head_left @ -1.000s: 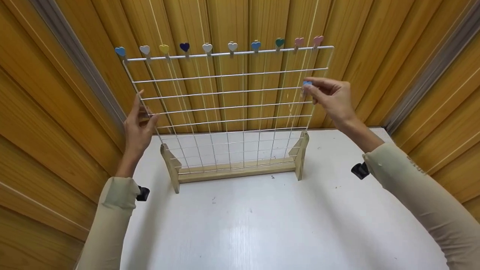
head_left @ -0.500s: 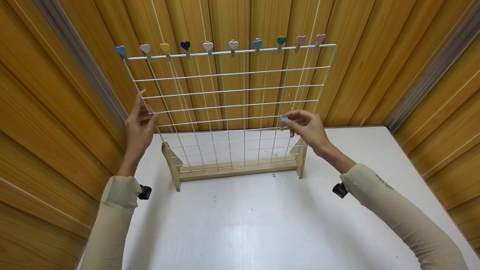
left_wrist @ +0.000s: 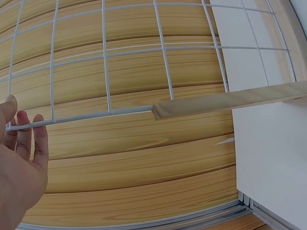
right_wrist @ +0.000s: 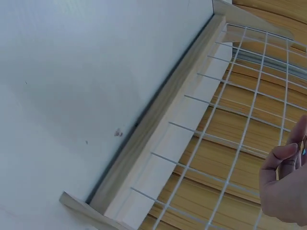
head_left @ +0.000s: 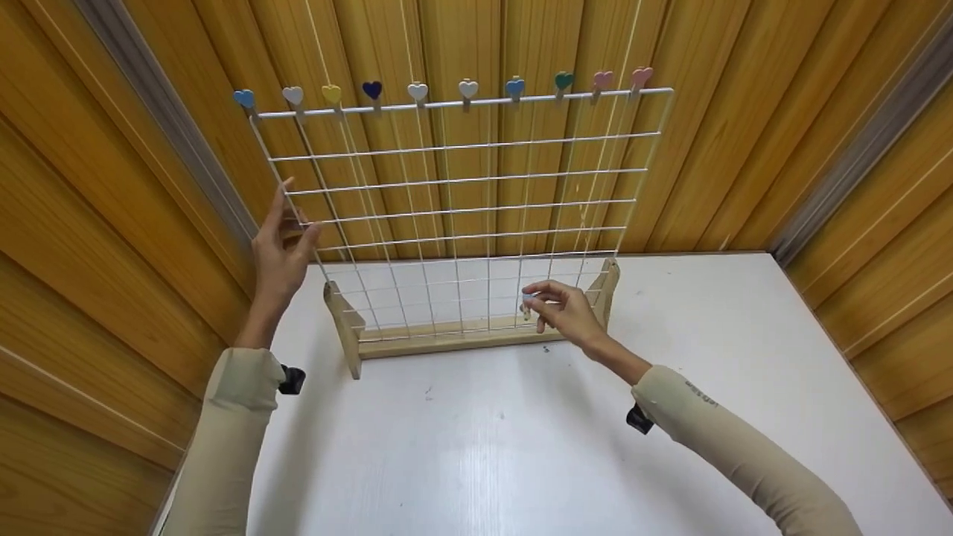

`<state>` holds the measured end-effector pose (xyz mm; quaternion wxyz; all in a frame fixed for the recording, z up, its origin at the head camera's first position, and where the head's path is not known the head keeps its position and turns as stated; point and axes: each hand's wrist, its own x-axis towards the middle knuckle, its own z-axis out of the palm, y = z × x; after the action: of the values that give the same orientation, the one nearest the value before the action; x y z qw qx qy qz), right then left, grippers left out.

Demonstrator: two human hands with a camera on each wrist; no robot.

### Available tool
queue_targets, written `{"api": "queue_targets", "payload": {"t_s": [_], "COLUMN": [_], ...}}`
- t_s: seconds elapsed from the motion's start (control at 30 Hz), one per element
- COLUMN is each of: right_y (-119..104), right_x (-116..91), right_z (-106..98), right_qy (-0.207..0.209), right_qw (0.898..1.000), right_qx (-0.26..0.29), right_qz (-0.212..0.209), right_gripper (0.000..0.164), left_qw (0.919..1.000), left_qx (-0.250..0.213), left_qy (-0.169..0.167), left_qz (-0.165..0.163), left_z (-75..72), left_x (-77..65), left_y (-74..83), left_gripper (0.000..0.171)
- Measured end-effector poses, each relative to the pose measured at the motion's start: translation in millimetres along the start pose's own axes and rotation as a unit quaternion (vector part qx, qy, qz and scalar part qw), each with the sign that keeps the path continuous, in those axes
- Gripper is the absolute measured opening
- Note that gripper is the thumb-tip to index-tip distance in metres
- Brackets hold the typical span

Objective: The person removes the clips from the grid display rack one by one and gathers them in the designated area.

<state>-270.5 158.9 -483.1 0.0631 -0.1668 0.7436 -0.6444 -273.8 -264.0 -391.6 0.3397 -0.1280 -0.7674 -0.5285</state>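
Note:
A white wire grid panel (head_left: 445,147) stands upright in a wooden stand (head_left: 461,345). My left hand (head_left: 281,257) holds the panel's left edge; in the left wrist view its thumb and fingers (left_wrist: 40,143) are around the edge wire. Between thumb and fingertips, my right hand (head_left: 572,313) pinches a small clothespin with a blue heart (head_left: 528,295), low in front of the grid's right half. The right wrist view shows that hand's curled fingers (right_wrist: 283,155), with the clip mostly hidden. Several heart clothespins, such as a dark blue one (head_left: 372,90), line the panel's top bar.
The stand rests on a white table (head_left: 447,447), its wooden uprights (head_left: 343,327) at both ends of the grid. Yellow wood-look panels (head_left: 715,149) rise behind and on both sides. A grey metal corner strip (head_left: 826,186) runs up on the right.
My right hand has moved down and left across the grid, from near its upper right edge to low before it, still pinching the blue heart clothespin. My left hand keeps its grip.

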Motion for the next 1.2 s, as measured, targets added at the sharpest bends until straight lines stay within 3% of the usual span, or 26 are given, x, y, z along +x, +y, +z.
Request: {"api": "queue_targets", "payload": {"t_s": [0.23, 0.6, 0.93, 1.2], "right_y": [36.2, 91.8, 118.7, 124.8], "right_x": [-7.2, -12.1, -19.9, -22.4], "right_z": [14.7, 26.8, 32.3, 35.5], "right_qy": [-0.006, -0.031, -0.008, 0.016], "right_qw": [0.999, 0.996, 0.977, 0.964], "right_qx": [-0.033, -0.086, -0.213, -0.266], "right_qz": [0.024, -0.008, -0.001, -0.001], "right_gripper": [0.025, 0.017, 0.007, 0.008], "left_qw": [1.0000, 0.9997, 0.9999, 0.9998], "left_qx": [0.000, -0.003, -0.008, -0.015], "left_qy": [0.000, -0.008, 0.002, 0.006], "left_qz": [0.003, -0.021, -0.008, -0.007], "left_z": [-0.3, -0.1, 0.4, 0.7], "left_x": [-0.5, -0.8, -0.7, -1.1], "left_y": [1.7, 2.2, -1.2, -1.5], "left_gripper": [0.063, 0.066, 0.063, 0.061]}}
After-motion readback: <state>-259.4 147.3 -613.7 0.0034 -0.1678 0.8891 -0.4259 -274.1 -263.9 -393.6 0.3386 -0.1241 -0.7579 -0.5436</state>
